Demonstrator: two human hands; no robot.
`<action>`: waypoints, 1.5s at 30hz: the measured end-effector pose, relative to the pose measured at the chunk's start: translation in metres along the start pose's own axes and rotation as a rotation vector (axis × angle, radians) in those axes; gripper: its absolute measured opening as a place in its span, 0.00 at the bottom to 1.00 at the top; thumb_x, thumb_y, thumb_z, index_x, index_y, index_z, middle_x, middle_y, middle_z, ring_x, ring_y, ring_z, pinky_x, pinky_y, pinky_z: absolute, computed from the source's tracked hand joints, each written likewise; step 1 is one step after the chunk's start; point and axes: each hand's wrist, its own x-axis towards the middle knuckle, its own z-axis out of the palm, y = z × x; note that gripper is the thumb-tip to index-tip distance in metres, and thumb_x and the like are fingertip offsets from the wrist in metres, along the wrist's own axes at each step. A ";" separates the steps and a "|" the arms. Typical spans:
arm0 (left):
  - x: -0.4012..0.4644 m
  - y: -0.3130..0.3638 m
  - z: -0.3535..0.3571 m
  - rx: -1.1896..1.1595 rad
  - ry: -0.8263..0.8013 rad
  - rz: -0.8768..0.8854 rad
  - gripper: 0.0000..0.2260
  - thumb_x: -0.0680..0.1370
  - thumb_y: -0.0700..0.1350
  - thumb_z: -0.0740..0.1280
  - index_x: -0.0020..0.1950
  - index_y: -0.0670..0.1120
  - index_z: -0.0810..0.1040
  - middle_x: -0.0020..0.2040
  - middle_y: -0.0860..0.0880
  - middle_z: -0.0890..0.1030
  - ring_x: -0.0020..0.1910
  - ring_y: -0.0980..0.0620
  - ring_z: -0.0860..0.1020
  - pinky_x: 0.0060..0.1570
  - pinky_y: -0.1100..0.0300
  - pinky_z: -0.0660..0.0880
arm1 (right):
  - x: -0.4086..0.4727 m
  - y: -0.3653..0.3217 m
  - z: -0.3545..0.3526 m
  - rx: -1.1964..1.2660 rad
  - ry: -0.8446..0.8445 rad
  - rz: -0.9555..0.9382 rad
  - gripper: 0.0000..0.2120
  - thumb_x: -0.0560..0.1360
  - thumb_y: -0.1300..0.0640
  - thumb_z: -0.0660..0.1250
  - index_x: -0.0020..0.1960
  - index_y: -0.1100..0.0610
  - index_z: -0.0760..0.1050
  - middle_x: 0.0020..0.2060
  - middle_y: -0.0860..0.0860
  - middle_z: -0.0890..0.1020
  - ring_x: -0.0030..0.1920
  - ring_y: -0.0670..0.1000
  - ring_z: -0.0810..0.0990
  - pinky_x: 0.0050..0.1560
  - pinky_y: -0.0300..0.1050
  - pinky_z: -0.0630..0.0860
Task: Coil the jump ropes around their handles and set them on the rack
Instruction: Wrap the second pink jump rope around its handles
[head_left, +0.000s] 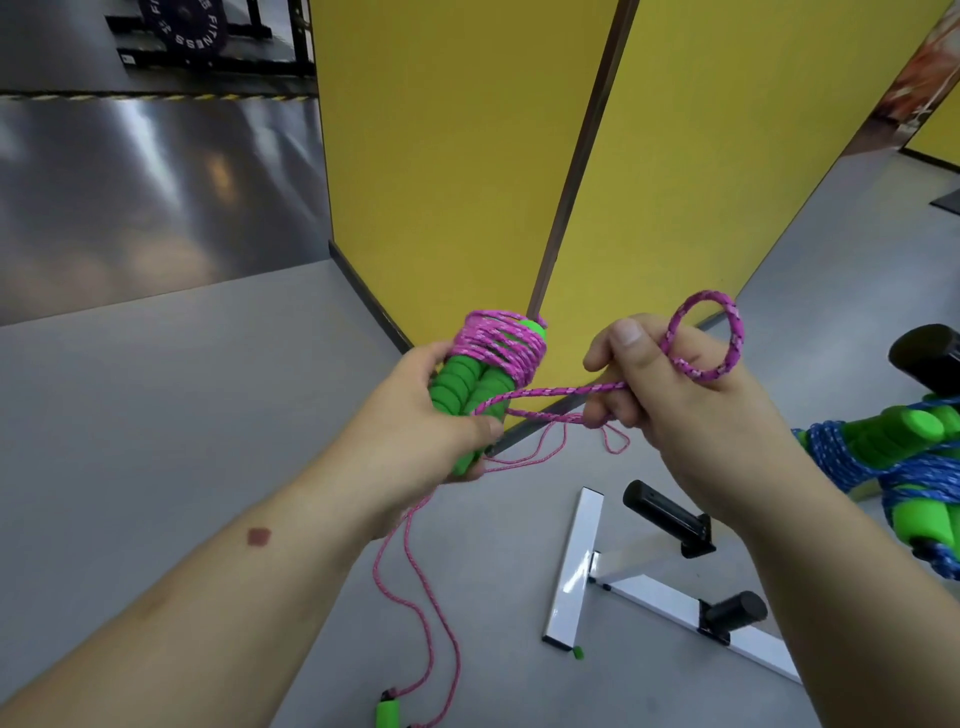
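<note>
The pink jump rope (498, 343) is wound in many turns round the upper part of its two green foam handles (462, 395), which lie side by side; their lower ends are hidden inside my palm, and one handle tip peeps out green above the coil; my left hand (431, 421) is wrapped about the pair below the winding, thumb pressed across the front near where the free cord leaves the bundle. From there two strands run rightward to my right hand (675, 400), whose curled fingers pinch the cord; a small closed loop (706, 338) of it stands up above the knuckles, but how the loop passes through the fingers I cannot make out, since the palm faces away from me.

Thinner pink cord (415, 582) hangs down below my hands toward the grey floor (156, 415); whether it belongs to the same rope is unclear; it ends near a green handle (387, 714) cut off by the bottom edge.

At the right edge a blue rope coiled on green handles (893, 447) sits on the rack (576, 566), a white frame with black pegs, only partly in view; yellow panels (457, 156) stand behind.
</note>
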 end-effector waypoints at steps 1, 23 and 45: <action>0.000 -0.003 0.000 0.154 -0.021 0.035 0.32 0.74 0.34 0.76 0.73 0.57 0.71 0.57 0.48 0.81 0.45 0.46 0.84 0.41 0.51 0.85 | 0.000 -0.004 0.003 0.058 -0.007 -0.019 0.16 0.80 0.48 0.59 0.46 0.59 0.78 0.26 0.48 0.72 0.36 0.53 0.81 0.32 0.31 0.70; -0.014 0.024 -0.016 0.005 -0.622 0.104 0.26 0.66 0.26 0.74 0.62 0.42 0.80 0.55 0.37 0.83 0.48 0.35 0.83 0.51 0.39 0.81 | 0.019 0.037 0.007 0.396 -0.252 0.491 0.13 0.83 0.56 0.60 0.50 0.67 0.75 0.42 0.58 0.83 0.52 0.59 0.83 0.55 0.50 0.81; -0.001 -0.008 0.027 -0.565 0.146 -0.196 0.21 0.77 0.35 0.72 0.66 0.53 0.77 0.55 0.48 0.85 0.43 0.51 0.84 0.43 0.53 0.80 | 0.005 0.041 0.037 0.291 0.094 0.137 0.20 0.74 0.74 0.59 0.42 0.52 0.81 0.36 0.52 0.82 0.43 0.52 0.81 0.48 0.47 0.79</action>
